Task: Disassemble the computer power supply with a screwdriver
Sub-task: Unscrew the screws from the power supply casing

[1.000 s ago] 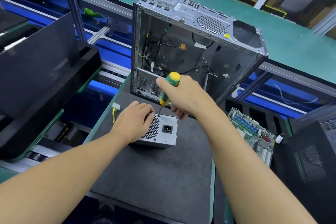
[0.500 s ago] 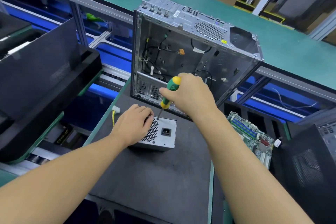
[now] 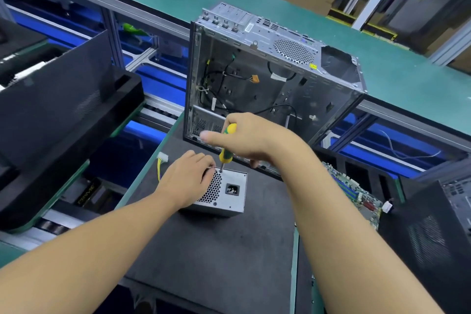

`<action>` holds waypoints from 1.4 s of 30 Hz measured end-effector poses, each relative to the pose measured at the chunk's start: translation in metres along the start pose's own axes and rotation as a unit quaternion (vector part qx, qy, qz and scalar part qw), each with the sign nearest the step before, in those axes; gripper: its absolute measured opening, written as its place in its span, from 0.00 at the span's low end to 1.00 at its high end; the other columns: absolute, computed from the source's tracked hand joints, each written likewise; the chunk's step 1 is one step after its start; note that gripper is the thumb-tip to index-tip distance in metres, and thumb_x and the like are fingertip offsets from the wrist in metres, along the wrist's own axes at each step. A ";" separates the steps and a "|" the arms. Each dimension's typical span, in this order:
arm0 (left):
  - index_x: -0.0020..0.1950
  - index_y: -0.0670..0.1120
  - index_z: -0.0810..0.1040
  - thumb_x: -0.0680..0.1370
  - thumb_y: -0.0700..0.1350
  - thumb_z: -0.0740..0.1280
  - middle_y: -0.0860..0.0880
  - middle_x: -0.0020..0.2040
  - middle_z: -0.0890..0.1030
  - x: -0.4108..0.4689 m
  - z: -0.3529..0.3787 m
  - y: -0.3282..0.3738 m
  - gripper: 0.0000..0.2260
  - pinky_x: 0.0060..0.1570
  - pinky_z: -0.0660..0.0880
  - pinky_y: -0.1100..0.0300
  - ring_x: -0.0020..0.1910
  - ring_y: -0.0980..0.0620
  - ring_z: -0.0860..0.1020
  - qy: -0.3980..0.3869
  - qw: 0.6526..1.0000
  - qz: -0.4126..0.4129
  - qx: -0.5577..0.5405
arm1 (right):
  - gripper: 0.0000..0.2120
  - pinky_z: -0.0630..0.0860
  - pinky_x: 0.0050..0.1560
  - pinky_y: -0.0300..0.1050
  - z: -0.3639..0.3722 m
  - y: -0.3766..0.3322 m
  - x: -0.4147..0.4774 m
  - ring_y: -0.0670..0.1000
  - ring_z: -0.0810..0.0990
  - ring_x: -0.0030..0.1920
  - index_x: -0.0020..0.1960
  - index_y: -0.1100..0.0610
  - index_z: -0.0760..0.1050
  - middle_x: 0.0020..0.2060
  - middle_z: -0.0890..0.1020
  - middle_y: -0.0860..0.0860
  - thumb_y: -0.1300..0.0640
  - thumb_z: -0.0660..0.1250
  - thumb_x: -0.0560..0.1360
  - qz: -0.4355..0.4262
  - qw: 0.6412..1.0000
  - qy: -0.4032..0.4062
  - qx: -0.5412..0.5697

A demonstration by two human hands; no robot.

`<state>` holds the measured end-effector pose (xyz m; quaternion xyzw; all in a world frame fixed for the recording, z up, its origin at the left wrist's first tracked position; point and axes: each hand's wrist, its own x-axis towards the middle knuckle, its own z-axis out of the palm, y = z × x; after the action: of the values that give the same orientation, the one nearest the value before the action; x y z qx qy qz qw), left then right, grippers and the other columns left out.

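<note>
Right grip (image 3: pixel 252 140) holds screwdriver (image 3: pixel 225 156) on power supply (image 3: pixel 230 200); case (image 3: pixel 280 41) holds cables (image 3: pixel 218 79).

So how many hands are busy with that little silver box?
2. The left hand holds the power supply on the mat; the right hand grips the screwdriver, tip down at its far corner.
</note>
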<state>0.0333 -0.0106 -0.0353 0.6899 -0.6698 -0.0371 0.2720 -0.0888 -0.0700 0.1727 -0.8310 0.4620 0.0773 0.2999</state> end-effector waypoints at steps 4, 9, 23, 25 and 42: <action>0.53 0.50 0.78 0.82 0.49 0.60 0.57 0.47 0.79 0.000 -0.001 0.001 0.08 0.47 0.64 0.64 0.47 0.52 0.69 -0.006 1.000 0.003 -0.001 | 0.23 0.66 0.31 0.44 0.010 0.001 0.005 0.48 0.75 0.35 0.43 0.54 0.69 0.34 0.78 0.48 0.34 0.57 0.76 0.030 0.994 0.097 -0.029; 0.52 0.49 0.78 0.82 0.48 0.61 0.56 0.47 0.80 0.001 -0.001 0.001 0.08 0.47 0.65 0.64 0.47 0.52 0.70 -0.002 1.000 0.005 -0.002 | 0.15 0.62 0.29 0.45 0.003 0.005 0.003 0.50 0.71 0.33 0.45 0.57 0.65 0.32 0.72 0.49 0.45 0.63 0.76 0.051 0.984 0.140 -0.093; 0.52 0.50 0.78 0.82 0.49 0.60 0.57 0.47 0.80 0.002 0.002 -0.001 0.08 0.46 0.64 0.64 0.48 0.52 0.71 0.000 1.000 0.006 0.018 | 0.08 0.63 0.34 0.48 0.000 0.009 -0.005 0.54 0.73 0.37 0.50 0.52 0.62 0.37 0.74 0.51 0.48 0.51 0.83 -0.016 0.973 0.136 -0.185; 0.52 0.50 0.78 0.82 0.49 0.60 0.57 0.47 0.79 0.001 0.002 -0.001 0.08 0.46 0.64 0.64 0.47 0.52 0.70 0.000 1.000 0.007 0.019 | 0.08 0.64 0.36 0.48 -0.004 0.010 -0.004 0.52 0.73 0.38 0.53 0.52 0.65 0.40 0.75 0.50 0.48 0.54 0.81 -0.026 0.986 0.095 -0.137; 0.51 0.49 0.78 0.82 0.48 0.61 0.56 0.45 0.80 0.001 0.002 -0.001 0.07 0.47 0.66 0.62 0.46 0.51 0.71 0.006 1.000 0.010 0.016 | 0.11 0.61 0.31 0.46 -0.006 0.002 -0.008 0.52 0.72 0.37 0.51 0.55 0.61 0.40 0.73 0.51 0.50 0.60 0.76 -0.004 0.988 0.080 -0.129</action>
<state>0.0330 -0.0125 -0.0371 0.6878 -0.6754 -0.0202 0.2653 -0.0961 -0.0684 0.1796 -0.8680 0.4675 0.0690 0.1523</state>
